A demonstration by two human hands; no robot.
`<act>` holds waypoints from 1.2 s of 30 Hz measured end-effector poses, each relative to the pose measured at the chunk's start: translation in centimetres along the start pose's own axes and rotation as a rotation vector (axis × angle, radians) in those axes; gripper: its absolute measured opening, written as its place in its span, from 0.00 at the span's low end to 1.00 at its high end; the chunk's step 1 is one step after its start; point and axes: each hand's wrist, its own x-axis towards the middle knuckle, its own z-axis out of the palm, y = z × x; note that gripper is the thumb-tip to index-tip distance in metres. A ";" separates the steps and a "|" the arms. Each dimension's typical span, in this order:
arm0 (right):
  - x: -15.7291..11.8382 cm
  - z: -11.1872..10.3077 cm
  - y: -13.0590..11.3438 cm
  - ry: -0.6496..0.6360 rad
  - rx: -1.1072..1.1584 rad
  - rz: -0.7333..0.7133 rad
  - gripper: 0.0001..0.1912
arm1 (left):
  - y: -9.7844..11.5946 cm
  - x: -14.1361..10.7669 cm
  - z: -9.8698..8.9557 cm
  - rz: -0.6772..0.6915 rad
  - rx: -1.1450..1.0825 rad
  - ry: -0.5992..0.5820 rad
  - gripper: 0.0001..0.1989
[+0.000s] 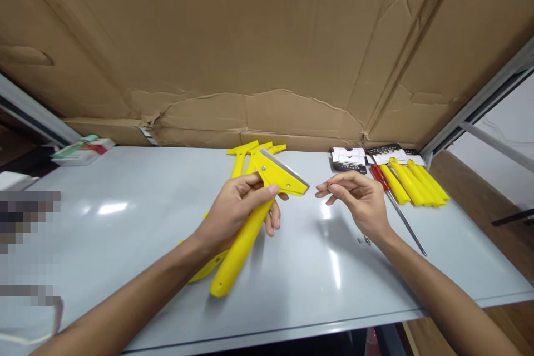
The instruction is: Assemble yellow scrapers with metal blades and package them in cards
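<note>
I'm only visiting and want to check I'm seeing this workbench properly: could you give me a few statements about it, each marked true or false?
1. The left hand holds a yellow scraper. True.
2. The right hand is empty. False: it pinches a tiny metal piece.
3. The red-handled screwdriver lies on the table. True.
4. The scraper has no blade. False: a metal blade runs along its head.
5. Several yellow handles lie to the person's right. True.
</note>
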 end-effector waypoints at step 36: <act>-1.8 2.9 1.2 -0.374 0.407 0.453 0.19 | -4.1 -1.8 2.9 0.018 -0.079 -0.116 0.15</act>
